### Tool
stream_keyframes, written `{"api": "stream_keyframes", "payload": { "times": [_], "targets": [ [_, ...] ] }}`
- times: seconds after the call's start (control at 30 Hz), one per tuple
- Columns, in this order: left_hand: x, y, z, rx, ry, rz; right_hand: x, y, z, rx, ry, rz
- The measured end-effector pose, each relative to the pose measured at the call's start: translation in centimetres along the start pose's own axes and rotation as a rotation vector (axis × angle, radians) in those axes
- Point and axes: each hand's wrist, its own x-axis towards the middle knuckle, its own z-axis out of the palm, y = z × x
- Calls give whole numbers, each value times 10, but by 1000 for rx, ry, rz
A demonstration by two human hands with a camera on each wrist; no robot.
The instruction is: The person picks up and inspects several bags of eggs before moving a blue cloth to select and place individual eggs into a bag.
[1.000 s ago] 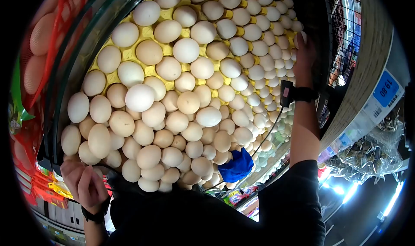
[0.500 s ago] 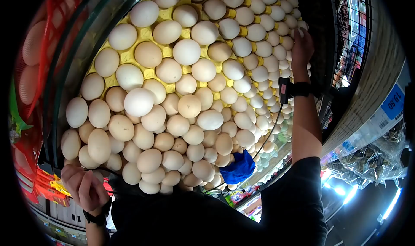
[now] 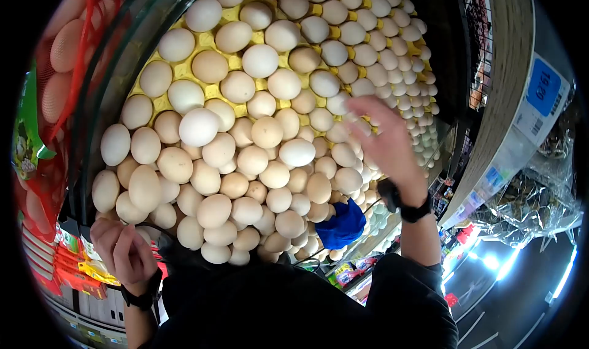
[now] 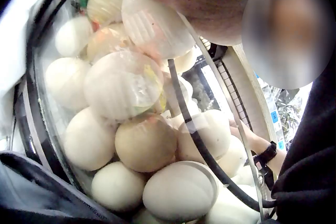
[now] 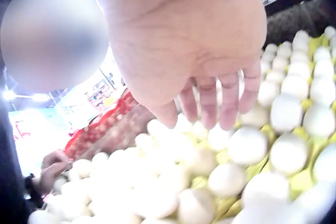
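Beneath both hands spreads a large heap of white and light-brown eggs [image 3: 267, 133]. Its farther part sits in rows on yellow egg trays [image 3: 211, 91], while the nearer eggs are piled loose. My right hand [image 3: 386, 137], blurred in the head view, hovers over the right-middle of the eggs. In the right wrist view its palm faces the camera, and the fingers [image 5: 208, 103] extend loosely with nothing held. At the near left corner my left hand [image 3: 123, 251] has its fingers curled over the clear rim [image 4: 231, 103] of the egg bin, close beside the nearest eggs.
Red net bags [image 3: 64, 48] hang beyond the bin's curved left wall. A blue cloth-like bundle [image 3: 341, 224] lies at the near edge of the eggs. To the right are a wooden shelf edge [image 3: 506, 73] with a blue price label [image 3: 544, 86] and clear plastic bags [image 3: 521, 201].
My right hand has come back from the far right edge of the eggs, moving left and nearer over the pile. The left hand stays at the near left corner.
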Motion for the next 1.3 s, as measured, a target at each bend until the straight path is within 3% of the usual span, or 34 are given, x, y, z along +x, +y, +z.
{"api": "stream_keyframes", "payload": {
  "times": [0.1,0.2,0.33,0.4,0.47,0.5,0.57,0.6,0.63,0.67,0.7,0.83,0.87,0.93,0.97,1.03,1.13,1.23,1.3],
  "targets": [
    [0,-1,1,-3,20,3,-14,-23,28,-263,-118,-293],
    [-1,-1,1,-5,34,0,-24,-27,55,-242,-204,-200],
    [1,1,0,-6,14,-8,-23,-17,61,-327,-215,-260],
    [1,0,-1,-2,8,-10,-23,-8,51,-268,-117,-295],
    [-1,-1,-2,1,-2,-15,-18,3,28,32,90,-28],
    [-2,-1,-2,1,-3,-13,-4,26,10,-120,244,-265],
    [-1,0,-1,-3,1,-13,8,67,-18,46,634,58],
    [-1,1,-1,-8,-2,-16,19,89,-38,135,687,71],
    [-1,2,-1,-5,-9,-28,28,120,-62,-235,707,128],
    [-1,2,-1,-1,-16,-41,36,141,-70,-87,769,145],
    [0,3,-1,13,-15,-37,42,185,-85,-134,810,211],
    [-4,2,1,-25,-5,-57,75,211,-90,119,931,118],
    [-6,1,1,-13,1,-58,82,208,-89,124,929,117],
    [-5,1,2,3,7,-59,95,205,-87,-166,922,136],
    [-4,1,2,8,2,-60,100,215,-89,-163,920,139],
    [-3,2,1,13,-5,-62,114,237,-95,6,871,-34],
    [-4,1,1,23,-20,-52,124,239,-97,-254,897,69],
    [-5,0,-1,16,-35,-49,129,240,-89,-35,903,166],
    [-6,-1,-1,18,-34,-47,128,240,-90,-168,858,178]
  ]
}}
